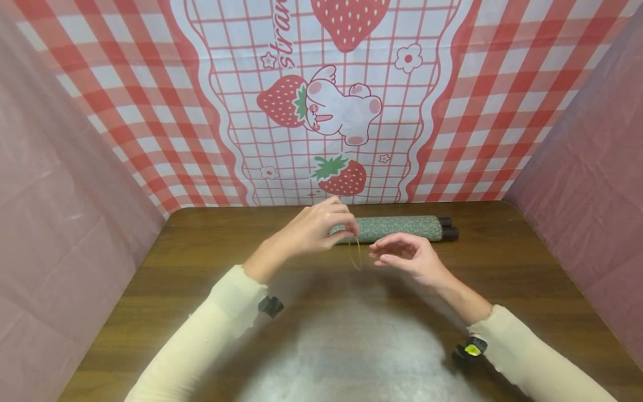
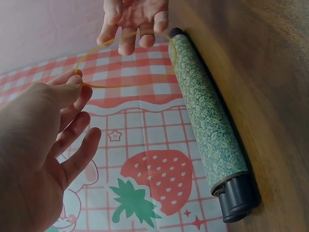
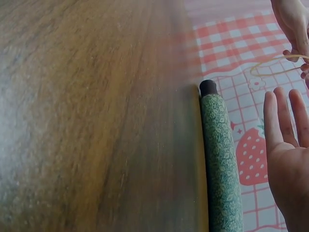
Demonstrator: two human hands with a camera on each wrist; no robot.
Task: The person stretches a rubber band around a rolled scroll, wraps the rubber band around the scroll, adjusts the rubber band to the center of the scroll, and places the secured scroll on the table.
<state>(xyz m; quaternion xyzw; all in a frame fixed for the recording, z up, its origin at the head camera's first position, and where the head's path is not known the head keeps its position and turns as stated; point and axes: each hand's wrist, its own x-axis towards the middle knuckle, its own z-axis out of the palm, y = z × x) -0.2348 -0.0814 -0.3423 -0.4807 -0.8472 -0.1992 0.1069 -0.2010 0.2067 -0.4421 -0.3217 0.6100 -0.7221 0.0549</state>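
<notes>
- The thin yellow rubber band (image 2: 116, 87) hangs as 1 loop from the left hand (image 1: 321, 226), in front of the scroll and above the table (image 1: 201, 279).
- It should be very light, soft and springy, with some cling on skin; overstretched, it could snap or flick away. Good holds are probably a thumb-and-finger pinch on 1 side and spread fingertips inside the loop.
- The left hand pinches it between thumb and index finger; its other fingers are loosely bent.
- The right hand (image 1: 414, 259) holds nothing, its fingers relaxed and apart, near the band.
- Behind them, the green patterned scroll (image 1: 397, 228) lies along the table's back edge. It looks firm and fairly light, its covering easily creased; the middle seems the safest grip, while the smooth dark rod ends (image 2: 234, 198) may slip.
- The head view shows a gap between the band and the right hand, whereas in the left wrist view they overlap.
- The left wrist view shows the scroll's left end, which the left hand hides from the head camera.
</notes>
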